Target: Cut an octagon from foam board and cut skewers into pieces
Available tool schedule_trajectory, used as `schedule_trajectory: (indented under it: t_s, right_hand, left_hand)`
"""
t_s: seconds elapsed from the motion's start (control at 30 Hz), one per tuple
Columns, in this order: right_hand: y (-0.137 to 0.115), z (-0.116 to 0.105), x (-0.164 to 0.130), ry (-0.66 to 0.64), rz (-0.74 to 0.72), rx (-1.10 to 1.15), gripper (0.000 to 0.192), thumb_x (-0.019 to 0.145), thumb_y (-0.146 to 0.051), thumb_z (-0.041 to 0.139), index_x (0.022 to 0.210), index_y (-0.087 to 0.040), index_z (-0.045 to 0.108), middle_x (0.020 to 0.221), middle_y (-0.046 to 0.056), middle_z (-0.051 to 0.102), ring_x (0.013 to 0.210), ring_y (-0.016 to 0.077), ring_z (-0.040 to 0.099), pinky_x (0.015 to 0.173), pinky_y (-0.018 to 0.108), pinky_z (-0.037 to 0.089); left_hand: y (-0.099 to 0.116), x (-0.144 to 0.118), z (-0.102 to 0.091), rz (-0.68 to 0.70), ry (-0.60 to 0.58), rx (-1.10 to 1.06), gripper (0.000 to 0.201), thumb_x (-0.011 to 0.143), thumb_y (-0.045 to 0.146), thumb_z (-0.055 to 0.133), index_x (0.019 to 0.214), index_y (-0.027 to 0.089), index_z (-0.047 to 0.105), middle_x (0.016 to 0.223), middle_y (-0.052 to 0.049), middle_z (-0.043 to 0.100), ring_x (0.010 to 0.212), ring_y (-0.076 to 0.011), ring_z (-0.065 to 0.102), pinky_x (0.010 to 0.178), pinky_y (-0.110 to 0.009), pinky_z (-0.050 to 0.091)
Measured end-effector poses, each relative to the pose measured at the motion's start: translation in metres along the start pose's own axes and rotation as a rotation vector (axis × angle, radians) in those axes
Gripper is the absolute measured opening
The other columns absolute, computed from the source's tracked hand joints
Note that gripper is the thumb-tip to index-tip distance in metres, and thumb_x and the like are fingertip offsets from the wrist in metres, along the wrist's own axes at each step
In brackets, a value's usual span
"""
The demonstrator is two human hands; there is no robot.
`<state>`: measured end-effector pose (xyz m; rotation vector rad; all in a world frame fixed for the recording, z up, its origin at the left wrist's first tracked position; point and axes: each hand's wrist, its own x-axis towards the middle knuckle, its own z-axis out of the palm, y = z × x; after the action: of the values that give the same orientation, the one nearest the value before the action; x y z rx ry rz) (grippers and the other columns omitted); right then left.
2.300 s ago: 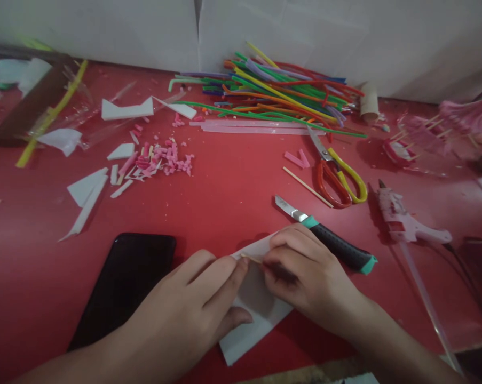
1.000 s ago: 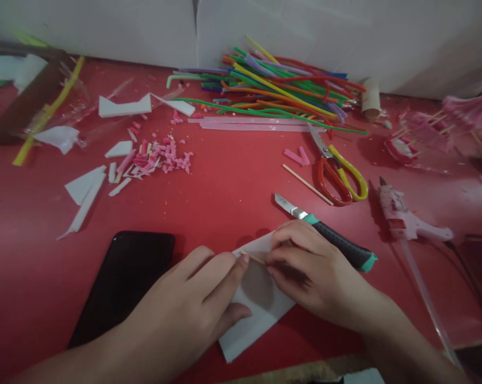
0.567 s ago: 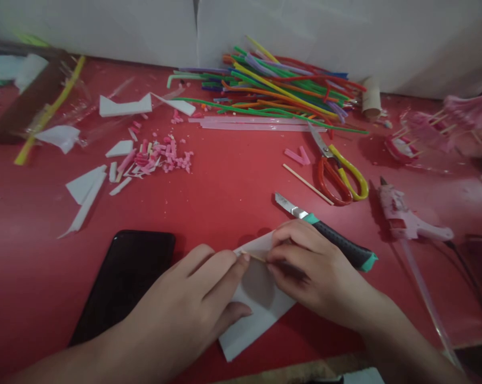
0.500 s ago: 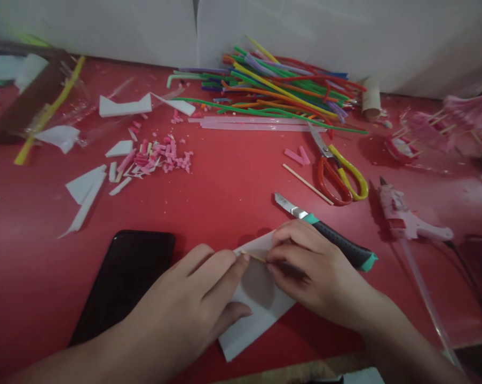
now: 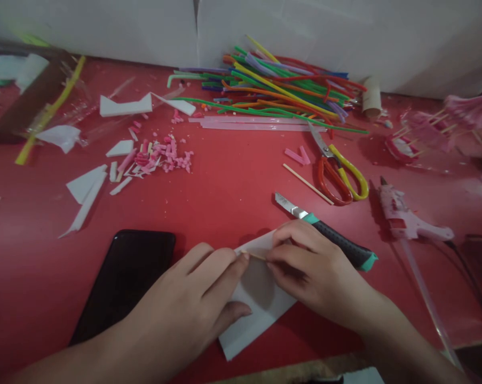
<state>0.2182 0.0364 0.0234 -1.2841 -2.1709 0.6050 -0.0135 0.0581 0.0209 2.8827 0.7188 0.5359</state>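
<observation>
Nearest the camera, the left hand [image 5: 184, 309] lies flat with its fingers spread on a white foam sheet [image 5: 257, 301], pressing it onto the red tabletop [image 5: 232, 186]; its fingertip touches one end of a thin wooden stick [image 5: 253, 256]. The right hand [image 5: 310, 269] meets it from the other side, its grip narrow, thumb and forefinger pinched on the stick, which lies across the upper part of the sheet. The sheet sits at the near edge of the tabletop, between the two hands and partly under them.

Just left of the left hand lies a dark phone [image 5: 126, 280], face up. Just behind the right hand rests a utility knife [image 5: 324, 237] with a black and teal handle, its blade pointing away to the left. Farther right lies a pink glue gun [image 5: 404, 218]. Beyond the knife sit red and yellow scissors [image 5: 339, 170], with a second wooden stick [image 5: 308, 184] just beside them and two pink bits close by.

Towards the left, white foam offcuts [image 5: 86, 186] and a heap of pink scraps [image 5: 164, 157] lie scattered. At the far side, against the white wall, a pile of coloured pipe cleaners [image 5: 281, 90] spreads out, with clear glue sticks [image 5: 257, 124] lying just in front of it
</observation>
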Motion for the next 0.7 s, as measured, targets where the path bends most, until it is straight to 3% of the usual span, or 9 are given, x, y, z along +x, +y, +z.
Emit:
schedule_trajectory:
  t_s: [0.23, 0.47, 0.7]
  right_hand:
    - [0.0013, 0.0008, -0.0019, -0.014, -0.007, 0.0, 0.021, 0.087, -0.004, 0.061, 0.096, -0.019, 0.072, 0.094, 0.005, 0.062, 0.088, 0.0164, 0.059, 0.079, 0.031, 0.05]
    - [-0.0008, 0.0005, 0.0, 0.004, 0.003, -0.009, 0.017, 0.088, -0.006, 0.06, 0.081, -0.018, 0.069, 0.089, 0.004, 0.061, 0.082, 0.0154, 0.057, 0.075, 0.031, 0.049]
    - [-0.0024, -0.001, 0.0006, -0.001, 0.035, 0.011, 0.018, 0.087, -0.005, 0.058, 0.079, -0.018, 0.067, 0.088, 0.004, 0.061, 0.082, 0.0151, 0.056, 0.075, 0.03, 0.049]
  left_hand:
    - [-0.0003, -0.0002, -0.0016, -0.068, -0.007, -0.043, 0.033, 0.102, 0.026, 0.045, 0.118, 0.005, 0.064, 0.097, -0.011, 0.062, 0.084, -0.0239, 0.054, 0.073, -0.04, 0.05]
    - [0.0027, -0.0016, -0.001, -0.072, -0.021, 0.042, 0.032, 0.094, 0.019, 0.05, 0.119, 0.007, 0.064, 0.079, -0.007, 0.057, 0.069, -0.0233, 0.048, 0.057, -0.04, 0.045]
    - [0.0024, -0.0036, 0.0023, -0.062, -0.026, 0.051, 0.032, 0.094, 0.018, 0.048, 0.12, 0.006, 0.062, 0.078, -0.007, 0.061, 0.07, -0.0246, 0.053, 0.058, -0.041, 0.045]
